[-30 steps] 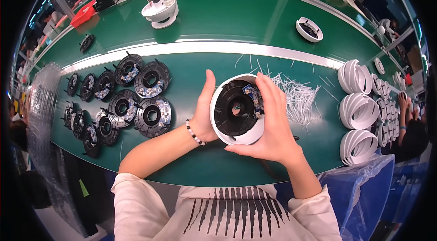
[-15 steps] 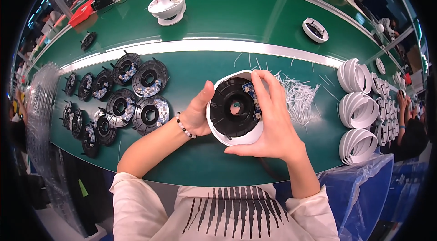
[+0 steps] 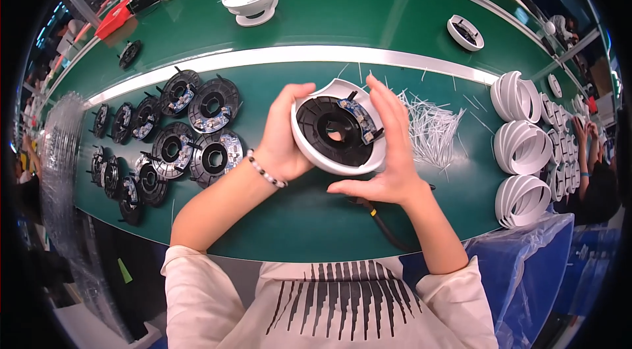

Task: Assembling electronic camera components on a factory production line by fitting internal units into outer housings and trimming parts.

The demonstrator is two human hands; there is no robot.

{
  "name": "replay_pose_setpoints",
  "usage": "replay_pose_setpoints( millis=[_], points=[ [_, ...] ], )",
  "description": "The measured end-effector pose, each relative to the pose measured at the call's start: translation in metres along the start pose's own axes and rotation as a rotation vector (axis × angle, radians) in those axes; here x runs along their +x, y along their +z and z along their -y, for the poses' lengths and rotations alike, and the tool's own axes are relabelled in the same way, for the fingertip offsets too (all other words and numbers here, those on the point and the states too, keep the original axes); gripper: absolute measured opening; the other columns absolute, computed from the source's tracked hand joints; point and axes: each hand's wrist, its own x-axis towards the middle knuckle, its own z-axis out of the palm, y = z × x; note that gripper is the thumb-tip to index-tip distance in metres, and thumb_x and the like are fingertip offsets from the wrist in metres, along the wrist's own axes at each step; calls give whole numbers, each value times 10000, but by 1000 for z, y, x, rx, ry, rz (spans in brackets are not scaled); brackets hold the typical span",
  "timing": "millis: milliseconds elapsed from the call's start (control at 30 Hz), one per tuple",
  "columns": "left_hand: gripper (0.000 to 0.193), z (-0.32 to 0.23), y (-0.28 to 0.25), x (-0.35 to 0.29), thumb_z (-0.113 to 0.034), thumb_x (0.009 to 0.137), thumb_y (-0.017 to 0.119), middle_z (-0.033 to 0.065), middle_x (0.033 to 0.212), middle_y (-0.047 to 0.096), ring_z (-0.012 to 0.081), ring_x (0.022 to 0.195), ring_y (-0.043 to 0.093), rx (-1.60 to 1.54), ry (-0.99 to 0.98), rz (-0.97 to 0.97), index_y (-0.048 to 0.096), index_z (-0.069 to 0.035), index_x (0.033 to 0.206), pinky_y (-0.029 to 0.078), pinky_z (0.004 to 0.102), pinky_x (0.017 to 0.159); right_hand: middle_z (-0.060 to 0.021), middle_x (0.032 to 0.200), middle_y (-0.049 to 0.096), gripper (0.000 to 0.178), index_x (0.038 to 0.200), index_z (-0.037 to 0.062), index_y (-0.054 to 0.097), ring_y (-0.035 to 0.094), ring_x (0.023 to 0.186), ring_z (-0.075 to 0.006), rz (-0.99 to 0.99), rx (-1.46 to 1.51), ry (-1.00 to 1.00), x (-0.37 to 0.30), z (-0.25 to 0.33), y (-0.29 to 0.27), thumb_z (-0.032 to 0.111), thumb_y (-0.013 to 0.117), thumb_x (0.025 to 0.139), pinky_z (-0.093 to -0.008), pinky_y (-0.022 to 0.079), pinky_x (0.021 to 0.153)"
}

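Observation:
Between my two hands is a white round housing (image 3: 324,163), tilted, with a black slotted disc (image 3: 315,133) seated inside it. The disc has a round hole in the middle, a small blue circuit board (image 3: 355,118) along one side and short black posts. My left hand (image 3: 284,135), with a beaded bracelet at the wrist, grips the housing's left side, thumb near the top rim; its other fingers are mostly hidden underneath. My right hand (image 3: 395,155) curves round the right side, fingers along the rim and thumb stretched out below, apart from the rim.
Several black discs with circuit boards (image 3: 214,105) lie at left. White thin strips (image 3: 431,128) are heaped right of my hands; stacked white rings (image 3: 523,147) stand farther right. A dark cable tool (image 3: 375,214) lies near the front edge. Beyond the metal rail (image 3: 263,59) stands a white device (image 3: 253,0).
The housing has turned and tilted between my hands, moving slightly up, so the circuit board sits nearer the top right. My right thumb has come off the lower rim. The dark cable tool shows more.

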Motion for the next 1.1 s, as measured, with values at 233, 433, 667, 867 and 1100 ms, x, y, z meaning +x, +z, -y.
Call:
replay_pose_setpoints(
  millis=[233, 433, 667, 867, 1100],
  points=[
    [486, -8, -16, 0, -349, 808, 365, 182, 1048, 528, 282, 843, 591, 57, -227, 26, 393, -23, 1166, 536, 394, 629, -70, 871, 605, 386, 864, 46, 600, 580, 844, -238, -88, -5, -66, 3, 4, -19, -2, 687, 491, -422, 406, 838],
    [530, -1, -21, 2, -406, 777, 353, 168, 1053, 525, 287, 895, 566, 124, -256, -35, 411, -47, 1163, 516, 407, 662, -82, 811, 604, 360, 855, 29, 594, 586, 769, -240, -62, 44, -48, -1, 5, -22, -15, 678, 507, -356, 457, 731],
    [520, -3, -24, 3, -373, 776, 342, 182, 1040, 529, 295, 873, 572, 118, -368, 86, 410, -29, 1158, 516, 401, 645, -111, 921, 599, 414, 912, 18, 582, 568, 860, -248, -48, 135, 180, 1, 5, -28, 22, 696, 514, -324, 442, 755],
    [549, -29, -10, -21, -252, 808, 419, 104, 1156, 448, 225, 968, 536, 547, 252, -88, 218, -68, 1284, 524, 386, 663, -176, 1184, 451, 679, 1147, 18, 447, 430, 1090, -319, -31, -2, 218, -16, 15, -43, 103, 734, 537, -390, 322, 913],
    [694, -37, -7, -35, 52, 769, 461, 120, 1263, 277, 168, 1160, 304, 1075, 796, 26, 64, -58, 1328, 229, 301, 974, -171, 1168, 446, 502, 1010, 34, 529, 405, 1076, -367, 204, -269, 321, -66, 41, -69, 137, 711, 554, -425, 334, 887]
  ],
)
